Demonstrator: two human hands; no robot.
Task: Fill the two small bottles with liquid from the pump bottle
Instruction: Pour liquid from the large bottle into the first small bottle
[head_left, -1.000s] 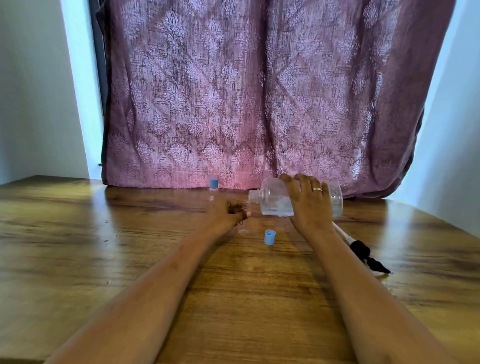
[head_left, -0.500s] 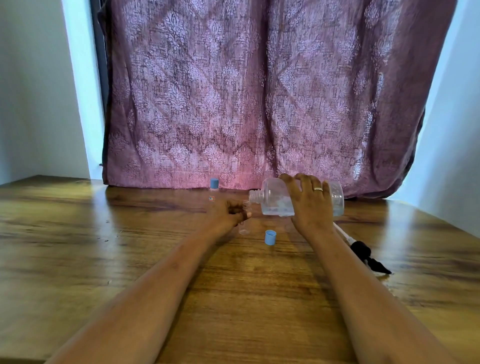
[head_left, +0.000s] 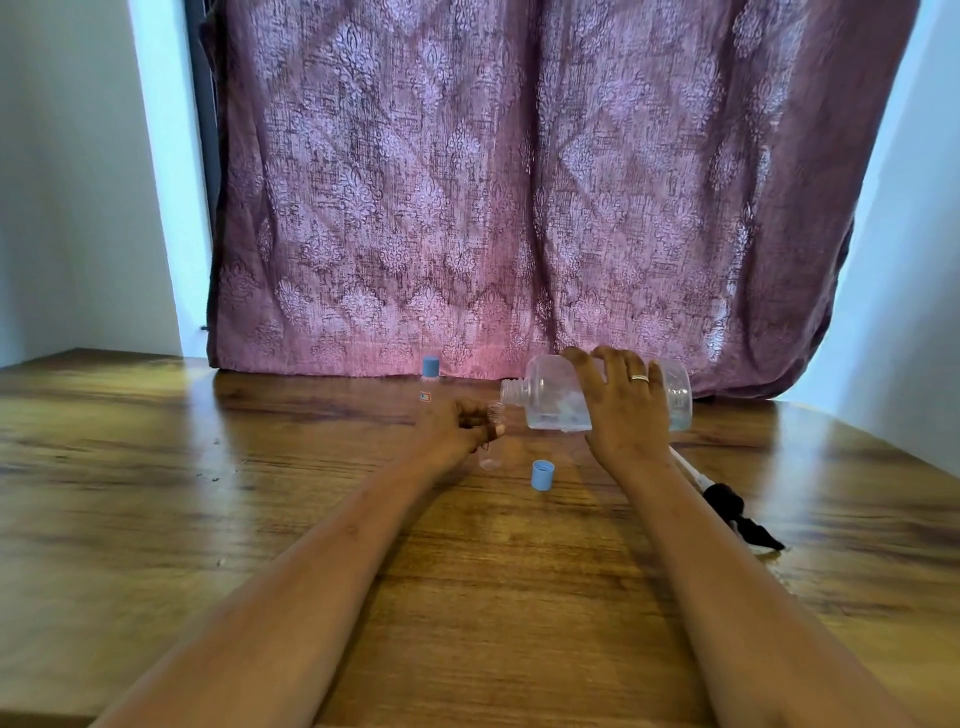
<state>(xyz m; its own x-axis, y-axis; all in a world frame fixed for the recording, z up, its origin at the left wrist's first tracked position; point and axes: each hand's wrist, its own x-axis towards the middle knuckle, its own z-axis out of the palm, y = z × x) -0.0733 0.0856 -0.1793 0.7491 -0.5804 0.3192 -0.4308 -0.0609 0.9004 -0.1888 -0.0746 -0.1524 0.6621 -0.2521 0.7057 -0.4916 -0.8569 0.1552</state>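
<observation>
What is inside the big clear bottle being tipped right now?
The big bottle, held sideways by the right hand, has a little clear liquid pooled along its lower side. The hand covers its middle, so the level there is hidden.

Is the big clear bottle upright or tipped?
Tipped: the right hand holds the big clear bottle on its side, open neck toward the small bottle.
</observation>
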